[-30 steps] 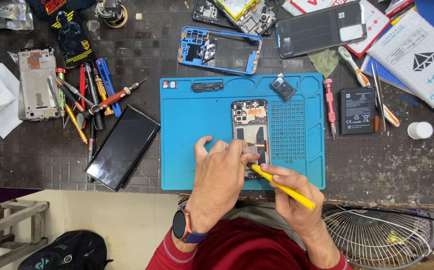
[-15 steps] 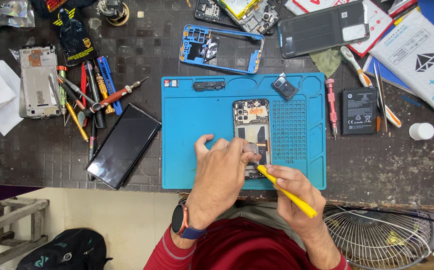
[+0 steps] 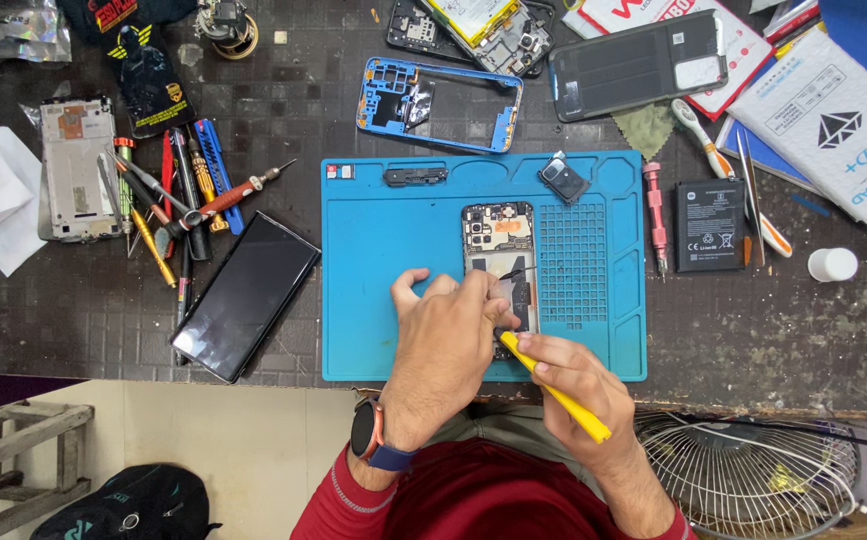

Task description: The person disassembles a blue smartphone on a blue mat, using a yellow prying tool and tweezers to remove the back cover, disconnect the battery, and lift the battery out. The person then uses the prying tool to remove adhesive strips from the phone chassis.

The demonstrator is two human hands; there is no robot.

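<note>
Opened phone (image 3: 499,262), back cover off, lies face down near the middle of the blue work mat (image 3: 383,240), its circuit board and camera modules exposed at the far end. My left hand (image 3: 445,345) rests on the near half of the phone, fingers curled and pressing down on it, thumb stretched to the left on the mat. My right hand (image 3: 575,385) is closed in a pen grip around a yellow pry tool (image 3: 553,387), whose tip touches the phone's near right edge just beside my left fingertips.

The mat serves as a shallow tray: along its far rim, moulded compartments hold a small black elongated part (image 3: 414,176) and a loose camera module (image 3: 562,178); a gridded section lies just right of the phone, and what its cells hold I cannot tell.

Beyond the mat lies a blue phone mid-frame (image 3: 440,104), hollow at its centre. Right of the mat, a red screwdriver (image 3: 654,215) lies beside a black battery (image 3: 709,225), with a small white cap (image 3: 832,265) further right. To the left, a dark phone (image 3: 246,295) lies screen up beside a cluster of hand tools (image 3: 175,205).
</note>
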